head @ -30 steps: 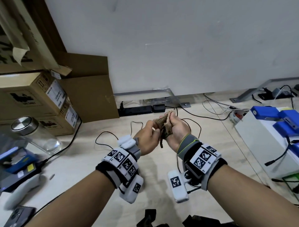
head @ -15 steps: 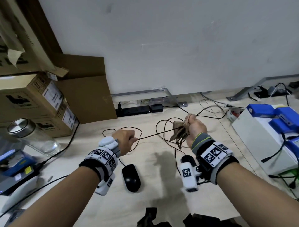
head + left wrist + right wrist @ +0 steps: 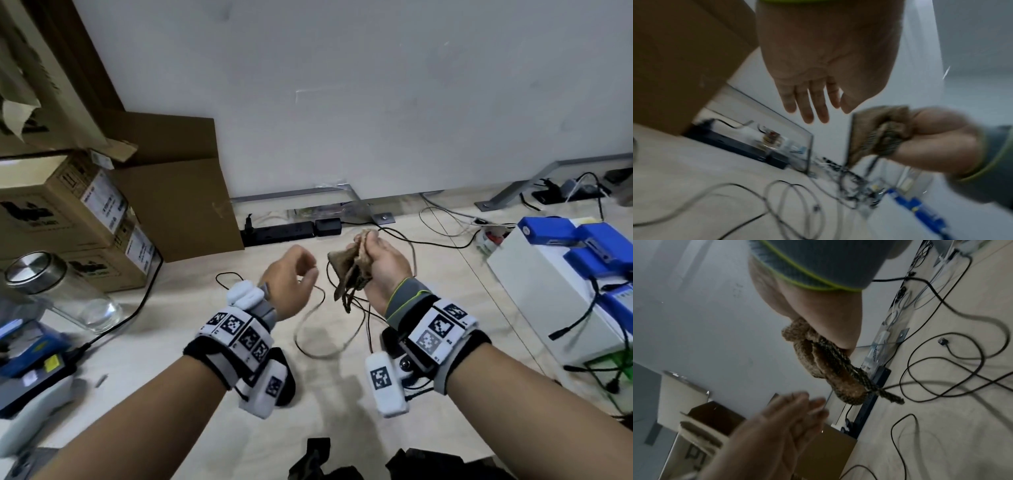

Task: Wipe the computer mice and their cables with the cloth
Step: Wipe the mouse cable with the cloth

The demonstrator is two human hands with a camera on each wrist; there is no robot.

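My right hand [image 3: 376, 260] grips a bunched brown cloth [image 3: 346, 270] above the table, and a thin black mouse cable [image 3: 317, 356] runs out of the cloth and hangs in a slack loop. In the right wrist view the cloth [image 3: 828, 366] bulges from my fist. My left hand [image 3: 305, 270] hovers just left of the cloth with relaxed fingers. In the left wrist view its fingers [image 3: 812, 110] are straight and hold nothing. A black mouse [image 3: 287, 373] lies on the table, half hidden under my left wrist.
Cardboard boxes [image 3: 51, 212] and a glass jar [image 3: 61, 294] stand at the left. A black power strip [image 3: 277, 233] lies along the wall. A white box [image 3: 548, 274] with blue packs sits at the right. Loose cables [image 3: 982, 353] sprawl across the table.
Half a second ago my left hand was out to the left, pulling the cable taut. It has let go and come back up beside the cloth; the cable now sags.
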